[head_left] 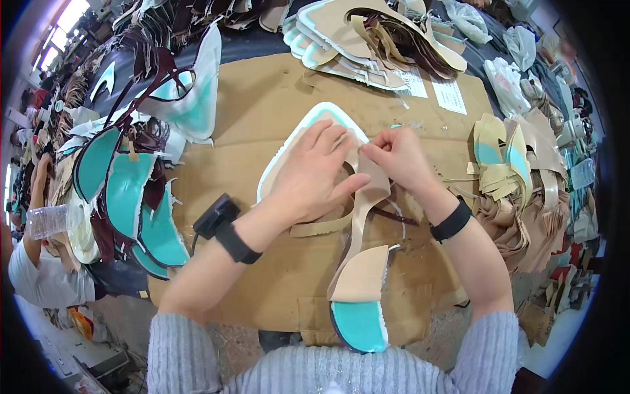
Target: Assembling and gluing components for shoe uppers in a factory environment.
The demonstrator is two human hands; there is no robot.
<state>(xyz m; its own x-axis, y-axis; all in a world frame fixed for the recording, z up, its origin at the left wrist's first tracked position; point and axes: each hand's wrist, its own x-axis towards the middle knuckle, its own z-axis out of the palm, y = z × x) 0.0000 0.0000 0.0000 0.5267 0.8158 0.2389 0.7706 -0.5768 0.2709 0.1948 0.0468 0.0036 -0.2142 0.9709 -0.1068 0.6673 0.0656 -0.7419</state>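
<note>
A beige shoe upper point(375, 177) with a white and turquoise lined border lies in the middle of the cardboard-covered table. My left hand point(315, 171) rests flat on it, fingers stretched and thumb apart. At the piece's right edge, my right hand point(399, 156) pinches it between thumb and curled fingers, close to the left fingertips. A beige strap runs down from under the hands toward me. It leads to a curved part point(359, 276), beige above and turquoise point(359, 326) below. My left hand hides much of the upper's middle.
A stack of beige uppers point(328, 33) lies at the far side. Turquoise-lined dark red uppers point(131, 197) pile up at the left, near a black device point(216, 215). Beige pieces point(531, 210) heap at the right, below plastic bags point(505, 85). Another person's arm point(39, 190) shows far left.
</note>
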